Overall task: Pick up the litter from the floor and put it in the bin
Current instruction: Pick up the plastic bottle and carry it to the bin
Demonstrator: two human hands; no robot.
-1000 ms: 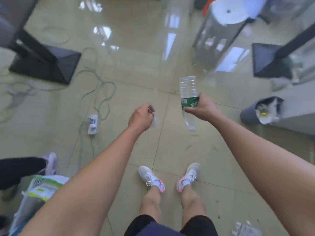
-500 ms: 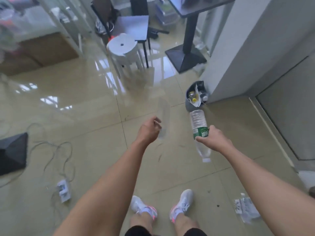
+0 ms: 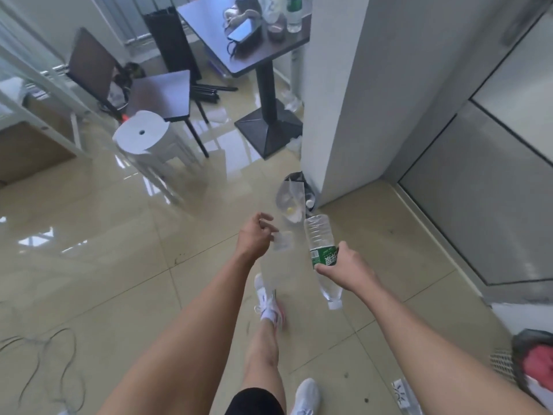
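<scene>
My right hand (image 3: 344,266) grips a clear plastic bottle (image 3: 320,244) with a green label, held upside down with its cap towards the floor. My left hand (image 3: 256,236) pinches a clear, see-through plastic wrapper (image 3: 282,241) that hangs down and is hard to make out. Ahead of both hands, a small grey bin (image 3: 291,187) with a white liner stands on the floor against the corner of a white pillar; some rubbish lies inside it. Both hands are short of the bin, the bottle's base nearest to it.
A white round stool (image 3: 140,136), a dark chair (image 3: 161,94) and a dark pedestal table (image 3: 257,46) stand beyond the bin. A crumpled clear wrapper (image 3: 402,395) lies on the floor at lower right. Cables (image 3: 45,363) trail at lower left. The tiled floor is glossy.
The view has swung round and closed in on the bin, which now sits just ahead of my hands. Both hands keep their hold. One foot has stepped forward.
</scene>
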